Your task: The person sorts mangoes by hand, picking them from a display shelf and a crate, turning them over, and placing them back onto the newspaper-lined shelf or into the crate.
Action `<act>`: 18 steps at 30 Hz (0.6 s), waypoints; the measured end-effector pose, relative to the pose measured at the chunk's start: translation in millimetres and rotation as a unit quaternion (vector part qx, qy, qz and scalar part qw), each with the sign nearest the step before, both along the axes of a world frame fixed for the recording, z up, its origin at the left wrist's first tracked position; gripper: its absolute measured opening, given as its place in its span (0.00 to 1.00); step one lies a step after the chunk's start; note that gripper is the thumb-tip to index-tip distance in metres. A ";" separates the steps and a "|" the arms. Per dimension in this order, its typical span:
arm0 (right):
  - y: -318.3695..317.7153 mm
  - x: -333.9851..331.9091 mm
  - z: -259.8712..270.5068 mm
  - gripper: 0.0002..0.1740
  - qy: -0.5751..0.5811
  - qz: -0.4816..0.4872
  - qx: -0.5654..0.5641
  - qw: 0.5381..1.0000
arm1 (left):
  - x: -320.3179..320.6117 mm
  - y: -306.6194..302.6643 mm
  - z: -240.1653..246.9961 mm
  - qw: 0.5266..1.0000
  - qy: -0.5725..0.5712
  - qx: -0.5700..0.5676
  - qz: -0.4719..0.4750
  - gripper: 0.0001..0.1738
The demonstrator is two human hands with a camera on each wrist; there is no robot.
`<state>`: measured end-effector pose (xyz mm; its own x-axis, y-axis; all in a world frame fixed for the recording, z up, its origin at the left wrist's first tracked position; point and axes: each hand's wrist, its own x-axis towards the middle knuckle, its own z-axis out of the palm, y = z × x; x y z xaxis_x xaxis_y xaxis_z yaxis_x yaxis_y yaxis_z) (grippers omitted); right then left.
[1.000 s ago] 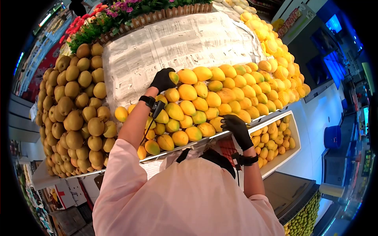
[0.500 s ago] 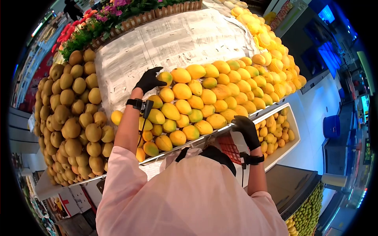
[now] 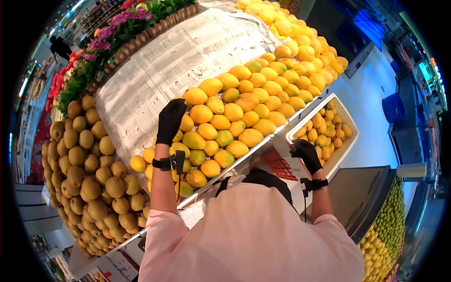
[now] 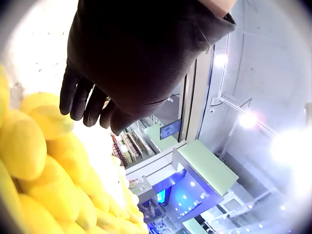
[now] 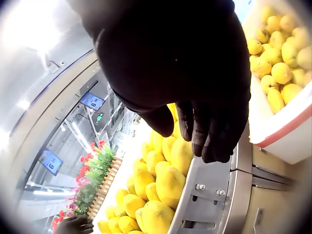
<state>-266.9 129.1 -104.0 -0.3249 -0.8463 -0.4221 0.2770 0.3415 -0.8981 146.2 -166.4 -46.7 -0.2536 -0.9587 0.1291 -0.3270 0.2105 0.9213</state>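
Observation:
Yellow mangoes (image 3: 200, 114) lie in close rows on a sloping stand. The gloved left hand (image 3: 171, 121) is at the left end of the uppermost row. Its fingers (image 4: 95, 105) hang down loosely beside a mango (image 4: 47, 115) in the left wrist view, and whether they touch it cannot be told. Above the near left corner of a white crate (image 3: 345, 151) is the gloved right hand (image 3: 306, 155), its fingers loosely bent with nothing seen in them. In the right wrist view the right hand (image 5: 175, 73) hangs over the stand's metal edge (image 5: 207, 187).
Brown round fruit (image 3: 90, 188) is heaped on the left. Printed paper (image 3: 155, 70) covers the upper slope, below a small wooden fence (image 3: 157, 29) with flowers. Net-wrapped yellow fruit (image 3: 305, 51) lies at the upper right. A dark-edged bin (image 3: 361, 192) stands right of the person.
The head view has turned. The left hand let go of a greenish mango, drew back open, then came to the row's end again. The right hand moved from the mangoes' front edge to the crate.

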 end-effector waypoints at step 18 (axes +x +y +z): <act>41.0 -54.5 -37.9 0.15 -0.049 -0.033 0.038 0.998 | -133.4 162.0 -39.1 0.978 -0.016 0.100 -0.184 0.08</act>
